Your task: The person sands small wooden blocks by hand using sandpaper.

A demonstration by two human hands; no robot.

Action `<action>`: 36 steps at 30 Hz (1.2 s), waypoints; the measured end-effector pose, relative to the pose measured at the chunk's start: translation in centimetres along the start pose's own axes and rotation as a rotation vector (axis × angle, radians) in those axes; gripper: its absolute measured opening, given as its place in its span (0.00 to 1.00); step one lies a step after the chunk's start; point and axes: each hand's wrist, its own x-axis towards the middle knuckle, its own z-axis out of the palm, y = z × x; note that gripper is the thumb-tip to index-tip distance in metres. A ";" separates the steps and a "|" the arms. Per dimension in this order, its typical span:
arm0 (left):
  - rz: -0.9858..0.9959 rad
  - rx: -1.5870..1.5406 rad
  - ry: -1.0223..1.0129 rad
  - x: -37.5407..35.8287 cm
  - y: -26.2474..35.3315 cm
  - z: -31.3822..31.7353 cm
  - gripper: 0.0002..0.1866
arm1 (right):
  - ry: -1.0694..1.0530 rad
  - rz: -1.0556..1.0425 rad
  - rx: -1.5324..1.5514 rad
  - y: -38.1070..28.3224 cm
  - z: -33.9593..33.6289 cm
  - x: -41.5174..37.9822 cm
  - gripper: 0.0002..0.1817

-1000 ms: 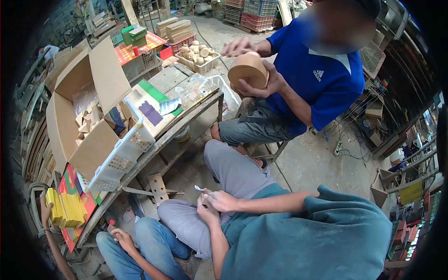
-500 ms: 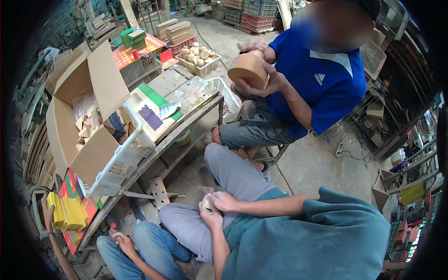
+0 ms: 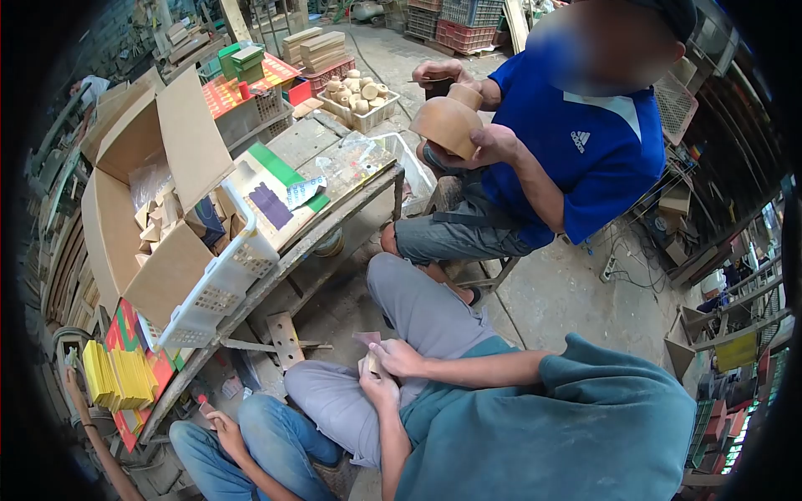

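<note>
My left hand [image 3: 373, 388] and my right hand [image 3: 401, 357] meet over my lap, above my grey trouser legs [image 3: 418, 305]. The left hand grips a small pale wooden piece [image 3: 371, 365] held upright. My right hand presses a small brownish sheet [image 3: 366, 338] against the top of that piece. Facing me sits a person in a blue shirt [image 3: 576, 142], who holds a round tan wooden piece [image 3: 444, 121] in one hand and a dark tool above it in the other.
A worn workbench [image 3: 334, 221] at left carries an open cardboard box [image 3: 138, 209] of wood offcuts, a white basket [image 3: 219, 280] and coloured boards. Yellow blocks [image 3: 117, 376] stand below. Another person's jeans [image 3: 251, 442] and hand are at bottom left. Crates stand behind.
The brownish sheet now covers the top of the wooden piece between my hands. The person in blue has tilted the round piece and brought a dark tool over it.
</note>
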 end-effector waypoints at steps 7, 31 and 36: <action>-0.188 0.007 0.079 0.2 -0.4 -0.3 0.14 | -0.022 -0.089 -0.016 1.0 0.5 0.3 0.29; 0.003 0.248 0.033 0.7 -0.1 -0.1 0.10 | 0.014 -0.028 -0.065 1.4 0.7 0.0 0.28; 0.052 0.237 -0.025 0.3 0.1 0.1 0.10 | 0.016 0.040 -0.022 1.4 0.4 0.9 0.28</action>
